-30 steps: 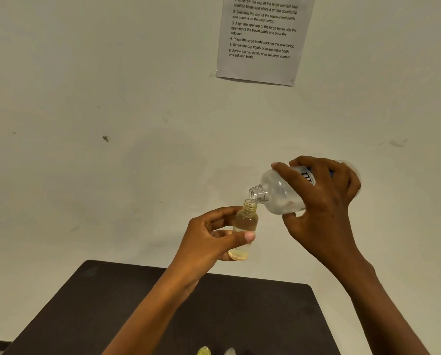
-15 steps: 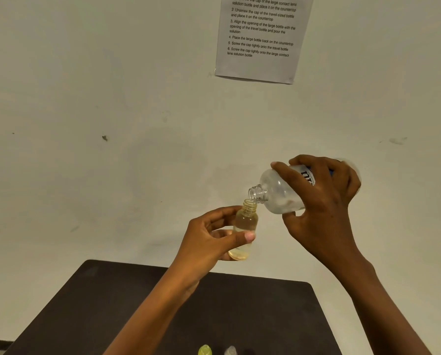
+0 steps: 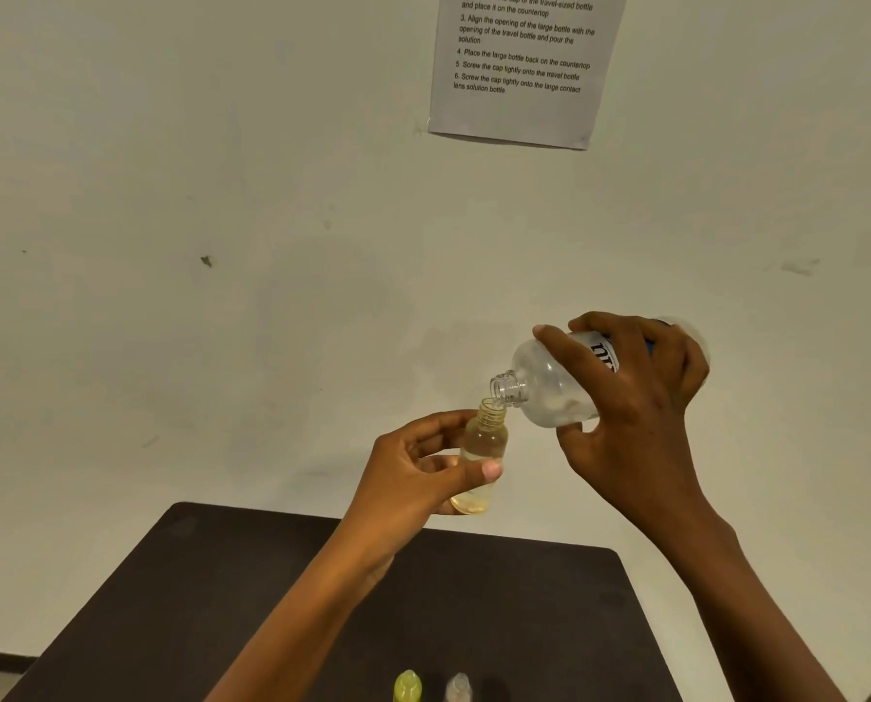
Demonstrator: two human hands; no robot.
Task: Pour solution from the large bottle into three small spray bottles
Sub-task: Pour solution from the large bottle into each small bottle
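The large bottle (image 3: 549, 385), gripped in the right hand (image 3: 636, 423), has been kept tilted mouth-to-mouth over the small spray bottle (image 3: 481, 456) pinched between the left hand's (image 3: 413, 478) fingers (image 3: 489, 469), little changed, so filling is judged unfinished.

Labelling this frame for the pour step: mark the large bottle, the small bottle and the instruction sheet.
large bottle (image 3: 549, 382): head view, on its clear shoulder behind the neck.
small bottle (image 3: 484, 440): head view, on its body above the thumb.
instruction sheet (image 3: 519, 114): head view, on the blank strip under the text.
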